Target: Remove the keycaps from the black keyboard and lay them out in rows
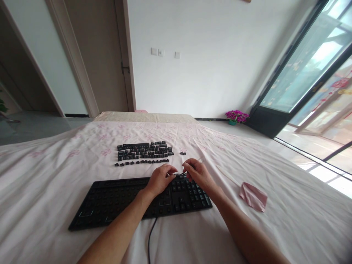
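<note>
A black keyboard [129, 198] lies across the cloth in front of me. Its left and middle sections are stripped of keycaps, while caps still sit on the right-hand part around the number pad [196, 194]. My left hand [162, 179] is above the keyboard's upper edge, thumb and fingers pinched. Close beside it, my right hand [198, 173] is also pinched, over the top right of the keyboard. Between the fingertips runs a thin, dark, wire-like piece [178, 174], too small to name surely. Loose black keycaps [143, 151] lie in rows beyond the keyboard.
Two small keycaps [183, 153] lie apart from the rows. A pink cloth [253, 197] rests on the right, with a thin pale stick [228, 174] near it. From the keyboard's front edge a black cable [150, 238] runs toward me. A wrinkled, flower-patterned sheet [55, 176] covers the surface.
</note>
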The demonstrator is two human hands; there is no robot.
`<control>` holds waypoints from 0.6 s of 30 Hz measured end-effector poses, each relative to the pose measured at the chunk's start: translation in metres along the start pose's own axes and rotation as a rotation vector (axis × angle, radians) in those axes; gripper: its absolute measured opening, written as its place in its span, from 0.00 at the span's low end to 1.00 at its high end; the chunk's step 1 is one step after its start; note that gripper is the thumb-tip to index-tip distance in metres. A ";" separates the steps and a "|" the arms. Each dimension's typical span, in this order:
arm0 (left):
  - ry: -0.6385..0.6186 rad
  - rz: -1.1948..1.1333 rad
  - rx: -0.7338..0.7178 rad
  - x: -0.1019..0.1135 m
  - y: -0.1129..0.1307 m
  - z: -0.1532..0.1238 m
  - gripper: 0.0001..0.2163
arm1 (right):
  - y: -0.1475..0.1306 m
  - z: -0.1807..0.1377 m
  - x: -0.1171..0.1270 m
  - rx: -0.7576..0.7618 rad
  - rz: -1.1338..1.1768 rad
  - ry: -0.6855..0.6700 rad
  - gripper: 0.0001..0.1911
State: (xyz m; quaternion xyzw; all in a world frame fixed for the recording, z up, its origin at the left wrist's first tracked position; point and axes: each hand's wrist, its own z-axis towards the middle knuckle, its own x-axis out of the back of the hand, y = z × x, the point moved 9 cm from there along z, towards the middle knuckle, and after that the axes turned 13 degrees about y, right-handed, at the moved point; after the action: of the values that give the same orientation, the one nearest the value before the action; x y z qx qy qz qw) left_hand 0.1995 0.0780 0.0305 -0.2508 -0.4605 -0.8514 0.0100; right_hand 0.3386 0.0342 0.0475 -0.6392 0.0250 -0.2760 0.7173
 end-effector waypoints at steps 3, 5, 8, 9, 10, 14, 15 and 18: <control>-0.004 -0.004 0.002 -0.001 0.000 0.000 0.08 | 0.004 0.001 -0.002 -0.009 -0.006 -0.002 0.14; -0.007 -0.006 -0.001 -0.001 0.001 0.000 0.08 | 0.004 0.001 -0.003 -0.006 -0.007 -0.005 0.14; -0.008 -0.007 -0.007 -0.001 0.001 0.000 0.08 | 0.002 0.001 -0.003 0.010 -0.042 -0.002 0.13; -0.006 -0.008 -0.007 -0.001 0.001 0.000 0.08 | 0.002 0.000 -0.003 0.014 -0.058 0.001 0.13; -0.004 -0.009 -0.005 -0.001 0.000 0.000 0.08 | 0.003 0.001 -0.002 0.016 -0.072 0.005 0.13; -0.001 -0.019 0.006 -0.001 -0.001 0.000 0.08 | 0.007 0.001 -0.004 0.034 -0.109 0.016 0.12; -0.002 -0.020 0.007 -0.001 -0.001 0.000 0.08 | 0.008 0.001 -0.005 0.041 -0.119 0.022 0.12; 0.000 -0.010 0.013 -0.001 -0.001 0.000 0.08 | 0.008 0.002 -0.006 0.058 -0.151 0.033 0.13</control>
State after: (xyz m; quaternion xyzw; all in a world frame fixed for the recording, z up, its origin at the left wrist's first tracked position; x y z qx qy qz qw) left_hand 0.1999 0.0782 0.0290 -0.2485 -0.4672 -0.8485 0.0074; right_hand 0.3377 0.0388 0.0384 -0.6137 -0.0197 -0.3405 0.7121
